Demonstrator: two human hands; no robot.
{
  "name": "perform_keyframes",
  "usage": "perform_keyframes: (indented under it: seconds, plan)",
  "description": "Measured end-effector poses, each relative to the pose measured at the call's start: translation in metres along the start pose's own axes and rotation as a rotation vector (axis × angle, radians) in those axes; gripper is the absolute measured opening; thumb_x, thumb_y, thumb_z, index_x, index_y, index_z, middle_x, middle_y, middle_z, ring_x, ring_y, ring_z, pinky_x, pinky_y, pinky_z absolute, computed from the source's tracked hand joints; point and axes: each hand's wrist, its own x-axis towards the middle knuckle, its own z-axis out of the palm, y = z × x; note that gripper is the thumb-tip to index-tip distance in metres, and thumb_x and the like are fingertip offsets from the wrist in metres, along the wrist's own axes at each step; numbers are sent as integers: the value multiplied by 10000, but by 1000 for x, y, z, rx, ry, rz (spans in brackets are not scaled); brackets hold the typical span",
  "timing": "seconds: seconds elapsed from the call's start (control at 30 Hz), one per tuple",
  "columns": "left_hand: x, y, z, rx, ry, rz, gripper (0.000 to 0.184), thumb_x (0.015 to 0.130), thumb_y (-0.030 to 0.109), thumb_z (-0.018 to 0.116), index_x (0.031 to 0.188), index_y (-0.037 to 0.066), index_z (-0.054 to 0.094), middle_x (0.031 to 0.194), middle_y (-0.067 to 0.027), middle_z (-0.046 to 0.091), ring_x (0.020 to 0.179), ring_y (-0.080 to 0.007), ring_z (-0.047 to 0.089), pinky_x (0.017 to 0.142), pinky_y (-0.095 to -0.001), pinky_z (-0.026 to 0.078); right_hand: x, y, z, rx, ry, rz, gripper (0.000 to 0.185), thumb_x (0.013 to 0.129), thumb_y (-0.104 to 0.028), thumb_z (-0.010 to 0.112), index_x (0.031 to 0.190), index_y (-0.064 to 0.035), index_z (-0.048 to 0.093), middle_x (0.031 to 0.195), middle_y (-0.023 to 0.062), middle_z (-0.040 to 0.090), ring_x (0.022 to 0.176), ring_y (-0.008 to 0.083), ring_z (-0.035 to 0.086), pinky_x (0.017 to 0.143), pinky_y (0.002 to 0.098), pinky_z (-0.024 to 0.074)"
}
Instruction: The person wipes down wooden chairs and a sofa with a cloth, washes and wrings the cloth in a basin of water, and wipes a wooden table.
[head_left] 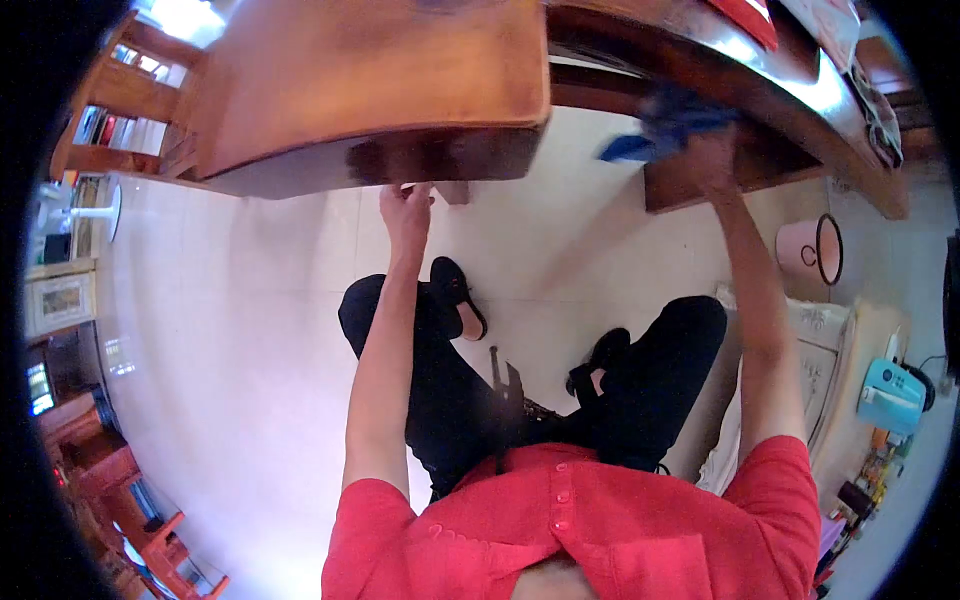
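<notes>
My right hand (pixel 711 162) is closed on a blue cloth (pixel 682 122), which is smeared by motion. This hand is at a dark wooden panel (pixel 668 188) below the edge of the wooden table (pixel 690 35). At the lower edge of a brown wooden chair seat (pixel 380 75), my left hand (pixel 406 207) has its fingers curled against the wood. Part of those fingers is hidden by the edge.
A pink bin (pixel 808 250) with a dark rim stands on the right. Below it are a pale cabinet (pixel 815 350) and a light blue box-like item (pixel 892 397). Wooden shelves (pixel 105 455) line the left side. Pale tiles (pixel 230 330) cover the floor.
</notes>
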Motion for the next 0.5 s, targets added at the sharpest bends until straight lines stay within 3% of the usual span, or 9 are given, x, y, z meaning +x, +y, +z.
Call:
perform_keyframes:
  seconds: [0.03,0.07,0.13,0.17,0.23,0.27,0.33,0.4,0.5]
  plan:
    - [-1,3,1,-50,33,5,216,762,49,559,970,-7,567,879,-102,611,763,-180,613,590,-297,526,-10,20,-9,-130,-46,-37,304,730,-164,585,1018,-68,601,1080,163,578,1014,332,532,884,436,403]
    - [-1,3,1,-59,45,9,216,762,49,559,970,-7,567,879,-102,611,763,-180,613,590,-297,526,-15,33,-1,-134,-35,-48,304,730,-164,585,1018,-68,601,1080,163,578,1014,332,532,884,436,403]
    - [0,2,3,-161,33,6,194,774,56,567,961,5,566,880,-99,616,770,-179,620,598,-295,528,-9,34,3,210,38,281,347,752,-213,601,1041,-23,579,1093,173,572,1052,316,517,920,384,385]
    - [2,1,5,-175,46,11,194,774,56,567,961,5,566,880,-99,616,770,-179,620,598,-295,528,-5,32,9,205,48,265,347,752,-213,601,1041,-23,579,1093,173,572,1052,316,517,920,384,385]
    - [3,0,5,-223,42,3,211,770,45,567,974,-7,557,897,-97,607,696,-153,592,564,-276,490,29,-35,-45,787,106,586,372,788,-256,587,1045,11,561,1097,192,566,1065,310,511,940,389,362]
    - [3,-1,4,-243,37,-2,220,768,39,567,980,-13,553,906,-97,603,659,-141,579,548,-267,471,46,-66,-73,790,-54,665,391,808,-278,572,1054,25,550,1102,211,555,1066,309,507,950,382,350]
    - [4,-7,7,-208,39,27,209,772,34,555,976,-13,551,896,-92,600,660,-136,570,541,-267,462,84,-132,-110,1051,-103,696,470,808,-297,575,1117,49,499,1163,227,509,1109,299,473,970,373,334]
    - [5,-8,10,-175,49,56,200,776,28,544,971,-13,550,887,-88,597,661,-131,562,534,-268,454,106,-187,-109,1068,-87,501,413,830,-279,550,1111,21,504,1126,201,521,1088,281,481,941,374,358]
    - [13,-20,14,-255,106,127,114,789,15,497,893,-5,540,791,-58,557,611,-120,491,510,-259,399,128,-269,-78,776,5,127,332,863,-253,513,1102,-22,512,1072,161,539,1057,255,493,899,374,395]
